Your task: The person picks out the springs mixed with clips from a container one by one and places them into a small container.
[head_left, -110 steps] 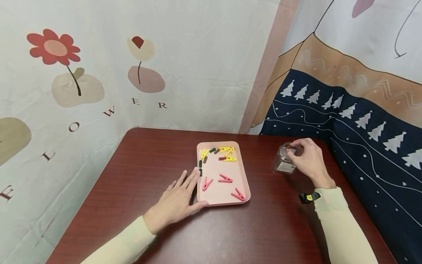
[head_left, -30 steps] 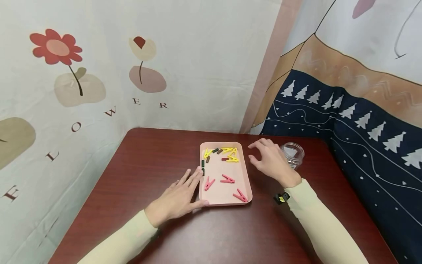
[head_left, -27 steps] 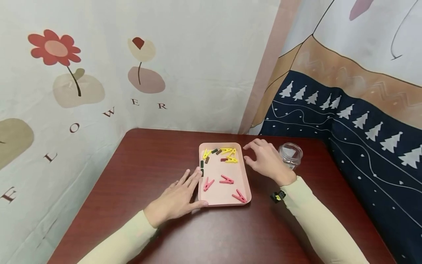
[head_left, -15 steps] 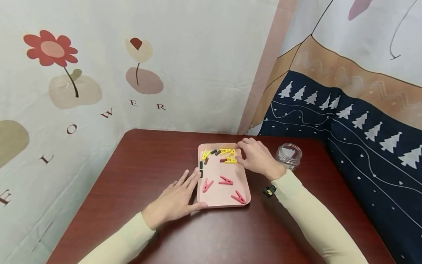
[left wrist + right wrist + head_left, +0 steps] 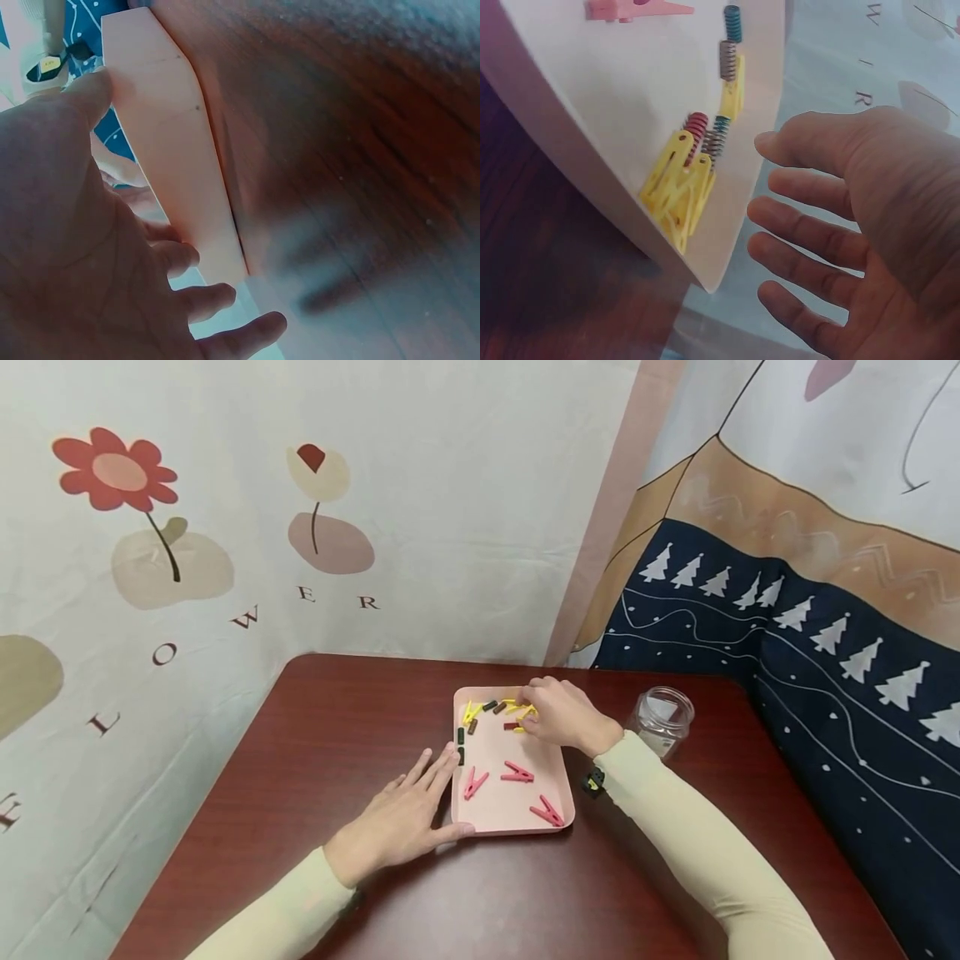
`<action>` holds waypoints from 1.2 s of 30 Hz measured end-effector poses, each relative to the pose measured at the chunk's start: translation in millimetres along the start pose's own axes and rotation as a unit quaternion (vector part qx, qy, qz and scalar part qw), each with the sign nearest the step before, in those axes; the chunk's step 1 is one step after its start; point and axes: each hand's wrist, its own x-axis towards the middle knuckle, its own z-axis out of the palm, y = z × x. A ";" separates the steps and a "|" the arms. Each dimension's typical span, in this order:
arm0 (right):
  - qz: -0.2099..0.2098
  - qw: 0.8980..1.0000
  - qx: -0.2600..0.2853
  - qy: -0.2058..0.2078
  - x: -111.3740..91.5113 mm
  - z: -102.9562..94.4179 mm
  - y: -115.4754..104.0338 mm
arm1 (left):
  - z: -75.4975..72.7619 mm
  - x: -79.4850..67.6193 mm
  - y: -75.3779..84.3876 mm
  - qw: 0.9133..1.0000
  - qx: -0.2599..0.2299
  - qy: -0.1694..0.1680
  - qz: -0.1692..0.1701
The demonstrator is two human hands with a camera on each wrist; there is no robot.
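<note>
My left hand [image 5: 401,818] lies with straight fingers along the left side of a pink tray [image 5: 498,743]; the left wrist view shows its fingertips at the tray's wall [image 5: 169,127]. Over the far right corner hovers my right hand [image 5: 566,714], which in the right wrist view has spread, slightly bent fingers and nothing between them. Beneath it lie yellow clothespins [image 5: 671,169] and a red coil spring [image 5: 696,127]. More springs, dark green [image 5: 461,737] and brown [image 5: 472,727], lie near the left and far walls. Several pink clothespins [image 5: 517,772] are in the near half.
A clear glass jar [image 5: 663,718] with a label stands uncapped to the right of the tray. The brown table [image 5: 360,710] meets printed curtains [image 5: 465,527] at its far and right sides.
My right hand, which pinched a small brown piece at the jar's mouth at first, has moved left, holding nothing visible, to above the tray's yellow clothespins. My left hand has stayed in place.
</note>
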 end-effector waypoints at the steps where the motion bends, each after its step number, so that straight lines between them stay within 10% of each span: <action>1: -0.001 1.000 -0.005 -0.004 2.0 1.3 -0.5 | -0.1 -0.2 0.2 1.000 -0.001 0.003 0.003; 36: -0.034 0.998 -0.014 -0.046 33.4 32.4 -8.5 | 0.4 -4.2 3.3 1.000 -0.005 0.004 -0.001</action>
